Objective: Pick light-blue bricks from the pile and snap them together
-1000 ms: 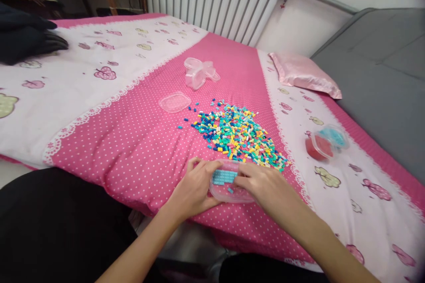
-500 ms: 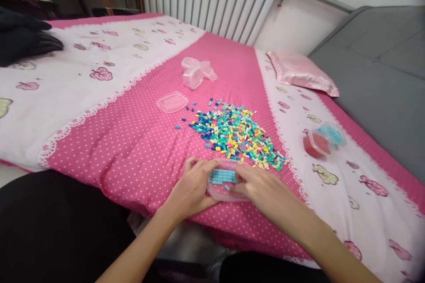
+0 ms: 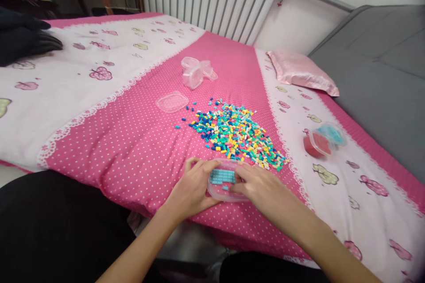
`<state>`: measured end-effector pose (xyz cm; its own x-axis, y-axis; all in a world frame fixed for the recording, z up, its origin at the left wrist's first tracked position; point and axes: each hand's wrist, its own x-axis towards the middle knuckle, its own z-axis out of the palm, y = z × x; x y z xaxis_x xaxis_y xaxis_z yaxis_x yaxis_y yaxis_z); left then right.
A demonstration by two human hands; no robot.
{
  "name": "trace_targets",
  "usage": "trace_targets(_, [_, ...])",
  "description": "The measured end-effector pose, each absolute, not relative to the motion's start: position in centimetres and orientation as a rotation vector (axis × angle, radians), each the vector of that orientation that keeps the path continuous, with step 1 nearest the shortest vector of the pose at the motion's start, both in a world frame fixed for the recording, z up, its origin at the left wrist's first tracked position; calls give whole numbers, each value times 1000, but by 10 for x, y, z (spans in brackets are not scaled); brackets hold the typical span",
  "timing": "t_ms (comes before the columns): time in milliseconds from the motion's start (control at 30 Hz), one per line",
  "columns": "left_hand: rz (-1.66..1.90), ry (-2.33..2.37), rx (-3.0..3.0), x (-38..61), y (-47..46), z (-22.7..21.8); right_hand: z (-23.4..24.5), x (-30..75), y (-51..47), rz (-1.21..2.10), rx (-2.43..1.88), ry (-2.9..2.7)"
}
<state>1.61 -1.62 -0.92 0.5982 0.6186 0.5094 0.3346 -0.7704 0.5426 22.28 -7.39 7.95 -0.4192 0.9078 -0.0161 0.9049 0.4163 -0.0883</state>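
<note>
A clear plastic box (image 3: 220, 193) lies on the pink dotted bedspread near the bed's front edge, with light blue bricks (image 3: 219, 176) lined up inside it. My left hand (image 3: 193, 188) grips the box's left side with curled fingers. My right hand (image 3: 261, 186) rests over the box's right side, its fingertips touching the blue bricks inside. Just behind the box spreads a pile of small bricks (image 3: 234, 134) in blue, teal, yellow and white.
A clear lid (image 3: 171, 101) and some empty clear boxes (image 3: 195, 72) lie further back. Two filled boxes, red (image 3: 315, 145) and light blue (image 3: 332, 134), sit to the right. A pink pillow (image 3: 300, 73), a grey sofa (image 3: 375, 66) and a radiator (image 3: 212, 0) border the bed.
Both hands stay on the clear box; my right fingers have shifted slightly over the blue bricks. The view moved a little.
</note>
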Motion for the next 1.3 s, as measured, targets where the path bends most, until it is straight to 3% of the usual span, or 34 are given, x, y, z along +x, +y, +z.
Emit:
trace_targets(300, [978, 766, 2438, 17, -16, -12, 84, 218, -76, 267, -1637, -2577])
trace_targets(1000, [1040, 732, 2467, 16, -16, -12, 76, 226, -75, -217, -1400, -2692])
trace_targets(1300, [1025, 736, 2483, 17, -16, -9, 74, 218, -85, -269, -1462, -2552])
